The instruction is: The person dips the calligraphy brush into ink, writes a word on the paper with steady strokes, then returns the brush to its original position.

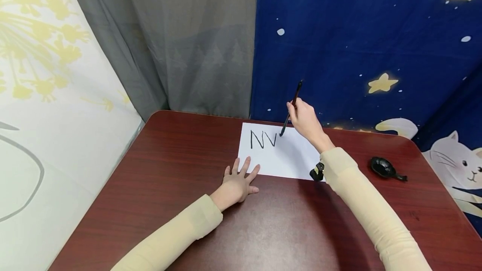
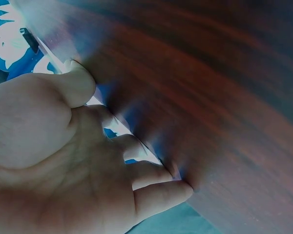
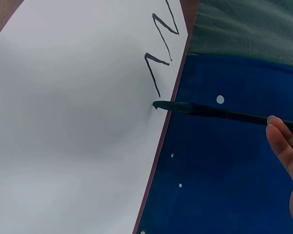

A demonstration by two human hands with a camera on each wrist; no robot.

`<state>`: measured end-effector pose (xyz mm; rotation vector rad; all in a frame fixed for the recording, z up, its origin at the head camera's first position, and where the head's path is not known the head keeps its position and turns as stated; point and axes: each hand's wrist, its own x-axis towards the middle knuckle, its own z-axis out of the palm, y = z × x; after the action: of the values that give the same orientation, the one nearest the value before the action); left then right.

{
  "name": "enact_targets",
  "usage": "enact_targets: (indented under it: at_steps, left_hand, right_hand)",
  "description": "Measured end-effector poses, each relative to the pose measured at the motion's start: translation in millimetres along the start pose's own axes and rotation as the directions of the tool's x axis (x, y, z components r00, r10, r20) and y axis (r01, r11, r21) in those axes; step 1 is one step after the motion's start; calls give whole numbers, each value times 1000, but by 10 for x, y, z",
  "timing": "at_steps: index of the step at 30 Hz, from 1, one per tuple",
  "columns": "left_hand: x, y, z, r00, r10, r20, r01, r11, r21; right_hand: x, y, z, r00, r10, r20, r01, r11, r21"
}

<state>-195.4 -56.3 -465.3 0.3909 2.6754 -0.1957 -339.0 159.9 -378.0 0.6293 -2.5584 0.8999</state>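
A writing brush (image 3: 224,113) is over the far part of a white sheet of paper (image 1: 290,164), its dark bristles pointing down at the sheet. Its long axis is steeply slanted: seen from the head, the handle climbs from the bristles away from the person and a little to the right, its end showing against the blue curtain (image 1: 324,37). The bristle tip is near the sheet's far edge, just right of a black N (image 1: 257,139) and a V-shaped mark (image 1: 270,139); whether it presses on the paper or is held barely above it cannot be told.

The right hand (image 1: 306,120) has the brush pinched between thumb and fingers, its grip closed around the handle well above the bristles. A small black device (image 1: 317,172) sits at that wrist, beside the sleeve cuff.

The left hand (image 1: 235,186) grasps nothing. It lies palm down with fingers spread, some fingertips on the sheet's near left corner and the thumb out over the reddish-brown bench (image 1: 188,158).

A black dish (image 1: 382,167) rests on the bench, right of the sheet and well apart from both hands. Its short handle points to the right and slightly toward the person; its inside is too dark to show any contents.
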Motion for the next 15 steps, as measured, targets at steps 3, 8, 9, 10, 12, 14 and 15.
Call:
enact_targets:
  at_steps: [3, 8, 9, 10, 12, 14, 15]
  left_hand:
    - [-4, 0, -5, 1000, 0, 3, 0, 1000, -12]
    - [-15, 2, -23, 1000, 5, 11, -5, 1000, -13]
    - [-21, 3, -29, 1000, 6, 13, -6, 1000, -12]
    - [-36, 7, -39, 1000, 3, 11, -3, 1000, -9]
    - [-48, 10, -53, 1000, 3, 19, -3, 1000, -6]
    - [-56, 12, -59, 1000, 3, 21, -3, 1000, -5]
    - [-54, 12, -56, 1000, 3, 21, -2, 1000, -4]
  right_hand:
    - [-1, 0, -1, 1000, 3, 5, -3, 1000, -2]
    - [-2, 0, -4, 1000, 2, 8, -2, 1000, -9]
    - [-3, -2, -4, 1000, 3, 8, -3, 1000, -9]
    - [-3, -3, -4, 1000, 3, 8, -3, 1000, -10]
    - [-3, -8, -4, 1000, 3, 6, -3, 1000, -8]
    - [-5, -13, -2, 1000, 2, 6, -2, 1000, -8]
    - [-6, -16, -2, 1000, 2, 5, -2, 1000, -7]
